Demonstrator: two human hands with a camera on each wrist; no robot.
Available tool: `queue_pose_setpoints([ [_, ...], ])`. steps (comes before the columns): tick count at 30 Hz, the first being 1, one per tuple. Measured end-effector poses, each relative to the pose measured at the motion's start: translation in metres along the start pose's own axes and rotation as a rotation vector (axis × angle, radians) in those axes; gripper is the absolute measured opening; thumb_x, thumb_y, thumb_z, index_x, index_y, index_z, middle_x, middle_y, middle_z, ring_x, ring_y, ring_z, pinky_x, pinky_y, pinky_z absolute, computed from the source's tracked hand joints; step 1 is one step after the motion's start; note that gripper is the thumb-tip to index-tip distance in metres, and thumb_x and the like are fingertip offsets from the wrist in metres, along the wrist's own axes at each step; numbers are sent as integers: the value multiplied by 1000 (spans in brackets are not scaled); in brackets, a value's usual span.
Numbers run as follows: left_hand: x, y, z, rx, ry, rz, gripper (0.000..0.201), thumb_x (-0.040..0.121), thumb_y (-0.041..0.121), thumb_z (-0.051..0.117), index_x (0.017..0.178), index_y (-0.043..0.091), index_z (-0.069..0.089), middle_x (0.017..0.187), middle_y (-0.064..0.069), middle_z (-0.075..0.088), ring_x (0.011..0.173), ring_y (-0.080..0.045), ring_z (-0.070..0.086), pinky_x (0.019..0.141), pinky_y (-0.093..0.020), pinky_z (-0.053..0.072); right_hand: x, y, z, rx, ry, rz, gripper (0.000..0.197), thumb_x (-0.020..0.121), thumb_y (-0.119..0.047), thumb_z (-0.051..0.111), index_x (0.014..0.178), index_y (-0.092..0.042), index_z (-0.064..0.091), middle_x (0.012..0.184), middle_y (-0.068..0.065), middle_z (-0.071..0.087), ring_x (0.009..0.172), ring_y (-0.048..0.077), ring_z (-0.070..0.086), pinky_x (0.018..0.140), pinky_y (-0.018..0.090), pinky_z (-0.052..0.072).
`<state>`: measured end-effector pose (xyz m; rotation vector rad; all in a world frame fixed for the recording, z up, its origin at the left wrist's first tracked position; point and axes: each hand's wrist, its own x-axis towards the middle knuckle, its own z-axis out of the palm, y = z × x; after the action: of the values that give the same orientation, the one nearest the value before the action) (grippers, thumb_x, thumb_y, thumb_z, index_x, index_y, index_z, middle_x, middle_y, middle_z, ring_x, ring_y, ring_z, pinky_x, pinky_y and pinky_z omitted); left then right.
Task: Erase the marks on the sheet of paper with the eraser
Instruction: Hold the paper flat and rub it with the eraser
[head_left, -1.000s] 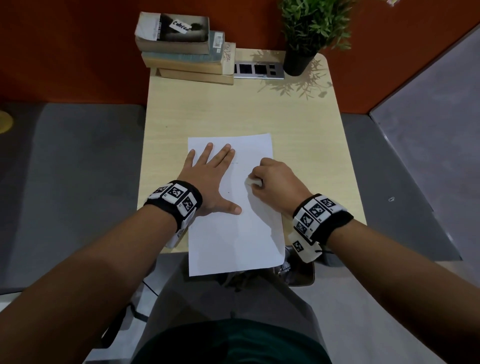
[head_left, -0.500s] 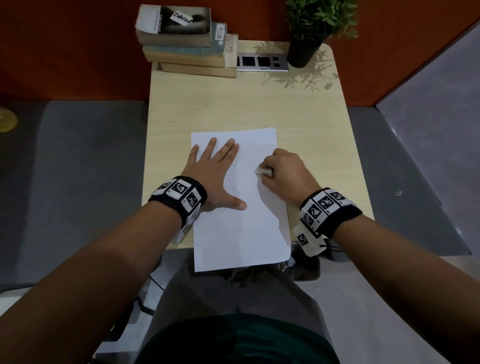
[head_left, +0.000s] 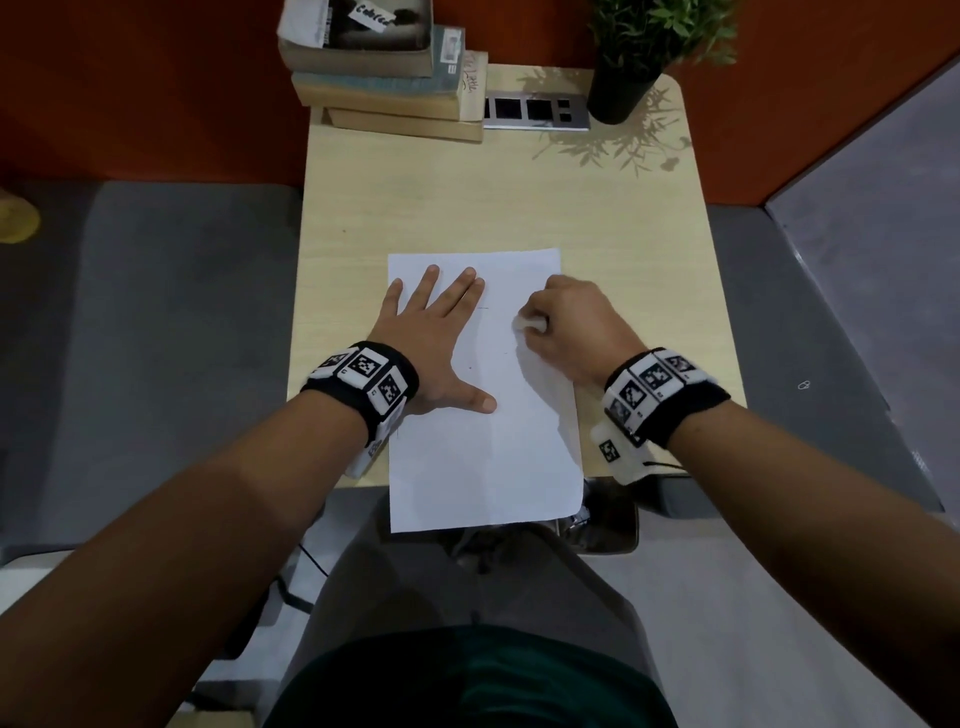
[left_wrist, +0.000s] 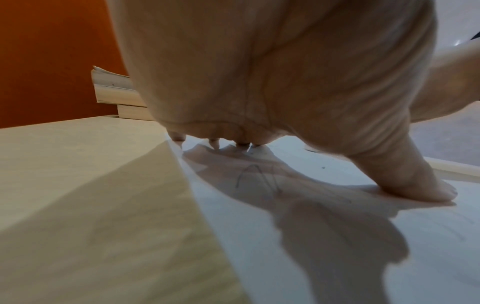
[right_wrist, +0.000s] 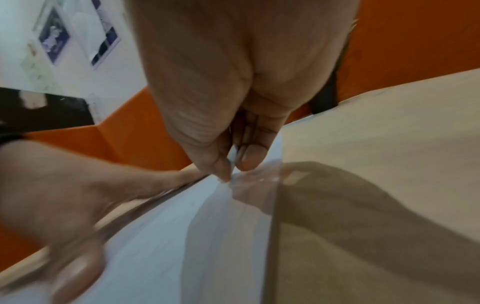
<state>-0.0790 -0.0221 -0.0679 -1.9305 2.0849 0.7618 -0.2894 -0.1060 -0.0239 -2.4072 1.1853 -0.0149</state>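
A white sheet of paper (head_left: 483, 441) lies on the light wooden desk (head_left: 493, 202), its near end overhanging the desk edge. My left hand (head_left: 441, 338) lies flat on the sheet's left half, fingers spread and straight. Under that palm, the left wrist view shows a thin pencil mark (left_wrist: 257, 176) on the paper (left_wrist: 337, 246). My right hand (head_left: 566, 322) pinches a small white eraser (head_left: 527, 323) and presses it on the sheet's right part. In the right wrist view the eraser (right_wrist: 234, 156) sits between thumb and fingertip. Faint short marks (head_left: 483, 308) show between the hands.
A stack of books (head_left: 384, 78) sits at the desk's far left. A potted plant (head_left: 623, 67) stands at the far right, with a grey socket plate (head_left: 535, 111) between them. An orange wall runs behind. Grey floor lies on both sides of the desk.
My right hand with the eraser has moved up the sheet, away from me. The left hand stays flat on the paper.
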Motion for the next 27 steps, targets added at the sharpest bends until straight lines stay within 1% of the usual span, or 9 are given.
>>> queue_pose_setpoints([
  [3, 1, -2, -7, -21, -21, 18, 155, 64, 100, 65, 169, 33, -27, 176, 14, -32, 164, -29, -31, 130, -61, -17, 2, 13, -13, 72, 65, 63, 14, 84, -16, 67, 93, -12, 77, 87, 4, 63, 80, 24, 62, 72, 35, 52],
  [7, 0, 7, -13, -52, -25, 11, 145, 67, 89, 69, 169, 40, -22, 175, 8, -36, 159, -31, -39, 127, -61, -24, -18, 4, -6, 131, -31, 18, 13, 85, -17, 69, 95, -12, 76, 87, 2, 62, 78, 20, 62, 71, 32, 51],
  [9, 1, 14, -9, -95, -25, 15, 144, 66, 97, 63, 170, 41, -21, 175, 9, -36, 160, -29, -38, 128, -60, -22, -21, 5, -1, 175, -5, 46, 12, 86, -17, 68, 94, -12, 75, 85, -1, 60, 78, 18, 62, 69, 31, 50],
  [11, 3, 16, -2, -78, -9, 10, 147, 66, 103, 60, 170, 38, -22, 176, 9, -35, 162, -29, -35, 130, -61, -18, -21, 6, 6, 180, 21, 57, 12, 86, -17, 68, 94, -12, 75, 85, -2, 60, 77, 16, 60, 69, 32, 51],
  [13, 6, 13, 3, -55, 16, 9, 150, 66, 102, 61, 171, 34, -22, 177, 9, -32, 163, -29, -32, 131, -61, -15, -24, 5, 10, 159, 11, 43, 13, 85, -17, 68, 95, -13, 75, 84, -1, 59, 76, 16, 60, 69, 35, 51],
  [16, 9, 6, 2, -41, 17, 30, 153, 64, 102, 64, 171, 34, -22, 177, 11, -32, 164, -28, -30, 132, -60, -15, -24, 3, 9, 120, -40, -4, 13, 84, -16, 68, 94, -12, 75, 82, 0, 57, 74, 19, 59, 66, 37, 51],
  [19, 12, 2, 0, -27, 18, 36, 156, 61, 102, 66, 171, 33, -21, 177, 12, -30, 165, -27, -28, 132, -59, -14, -6, 3, 1, 101, -28, -39, 13, 83, -18, 69, 93, -12, 75, 80, 0, 56, 74, 22, 60, 66, 37, 50],
  [23, 13, 2, 1, -16, 25, 33, 157, 61, 103, 64, 170, 32, -23, 177, 13, -30, 165, -25, -28, 133, -57, -14, 21, 2, -4, 45, -23, -33, 16, 83, -17, 66, 94, -8, 74, 86, 6, 58, 78, 27, 60, 70, 40, 53],
  [27, 13, 3, 1, -18, 30, 31, 158, 61, 104, 64, 170, 32, -24, 177, 13, -30, 165, -25, -28, 133, -57, -13, 15, -1, -2, 2, -102, -54, 21, 86, -18, 66, 104, -11, 74, 90, -1, 53, 84, 24, 59, 73, 35, 51],
])
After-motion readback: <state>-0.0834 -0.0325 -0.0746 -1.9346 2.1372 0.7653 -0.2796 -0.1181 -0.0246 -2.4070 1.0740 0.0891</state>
